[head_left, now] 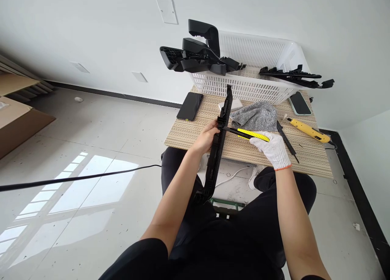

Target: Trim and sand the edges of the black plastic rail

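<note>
My bare left hand (pixel 208 137) is closed round a long black plastic part (pixel 217 158) that stands tilted, its lower end on my lap and its top near the basket. My right hand (pixel 273 148), in a white knit glove, grips a yellow and black utility knife (pixel 248 134). The knife's tip touches the black part's edge just beside my left fingers. Both hands are over the near edge of a small striped wooden table (pixel 307 158).
A white slatted basket (pixel 258 89) at the table's back holds and carries several black plastic parts (pixel 195 54). On the table lie a dark phone (pixel 190 106), a second phone (pixel 300 103), a grey cloth (pixel 256 115), a yellow tool (pixel 307 129) and a thin black tool (pixel 288 142). A black cable (pixel 76 177) crosses the floor.
</note>
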`<state>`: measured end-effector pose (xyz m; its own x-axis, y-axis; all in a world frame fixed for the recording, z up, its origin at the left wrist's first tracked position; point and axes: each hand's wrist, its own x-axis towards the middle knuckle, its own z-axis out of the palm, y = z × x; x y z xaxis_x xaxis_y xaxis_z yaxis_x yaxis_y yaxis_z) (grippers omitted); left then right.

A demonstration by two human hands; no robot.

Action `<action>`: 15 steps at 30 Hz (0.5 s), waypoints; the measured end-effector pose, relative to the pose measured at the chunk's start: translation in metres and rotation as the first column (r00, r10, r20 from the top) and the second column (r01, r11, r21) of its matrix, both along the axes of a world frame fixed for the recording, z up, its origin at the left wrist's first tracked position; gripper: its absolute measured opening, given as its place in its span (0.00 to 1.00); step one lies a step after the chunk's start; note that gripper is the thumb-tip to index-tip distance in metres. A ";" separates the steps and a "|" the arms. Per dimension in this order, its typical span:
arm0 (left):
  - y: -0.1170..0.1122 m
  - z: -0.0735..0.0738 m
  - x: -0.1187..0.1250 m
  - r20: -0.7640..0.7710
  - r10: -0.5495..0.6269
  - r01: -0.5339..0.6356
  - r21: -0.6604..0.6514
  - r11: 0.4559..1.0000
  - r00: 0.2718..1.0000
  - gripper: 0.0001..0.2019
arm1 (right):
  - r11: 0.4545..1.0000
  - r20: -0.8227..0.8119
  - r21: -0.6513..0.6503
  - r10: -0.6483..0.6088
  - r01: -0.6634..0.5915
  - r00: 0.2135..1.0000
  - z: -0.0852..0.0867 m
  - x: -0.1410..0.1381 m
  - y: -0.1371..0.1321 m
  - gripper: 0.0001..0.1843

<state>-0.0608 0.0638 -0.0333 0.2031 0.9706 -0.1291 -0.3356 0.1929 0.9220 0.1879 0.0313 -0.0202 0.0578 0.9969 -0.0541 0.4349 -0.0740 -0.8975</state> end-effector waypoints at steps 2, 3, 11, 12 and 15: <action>-0.004 0.002 -0.001 -0.013 0.007 -0.008 -0.025 1.000 1.000 0.30 | 1.000 0.028 0.024 -0.012 0.011 1.000 0.000 0.000 0.000 0.27; -0.007 0.003 -0.002 -0.025 0.001 -0.002 -0.038 0.999 1.000 0.28 | 0.999 0.049 0.037 -0.008 0.006 0.999 -0.001 0.000 0.000 0.27; -0.045 0.005 -0.018 -0.307 -0.110 0.152 0.118 0.981 0.945 0.33 | 0.998 0.071 0.037 0.046 -0.048 0.996 -0.004 0.000 0.002 0.26; -0.047 0.004 -0.017 -0.323 -0.097 0.143 0.121 0.982 0.941 0.35 | 0.999 0.055 0.030 0.040 -0.042 0.998 -0.003 0.000 0.002 0.27; -0.046 0.002 -0.010 -0.346 -0.024 0.060 0.094 0.994 0.938 0.37 | 0.999 0.024 0.036 0.002 -0.003 1.000 -0.002 0.001 0.001 0.28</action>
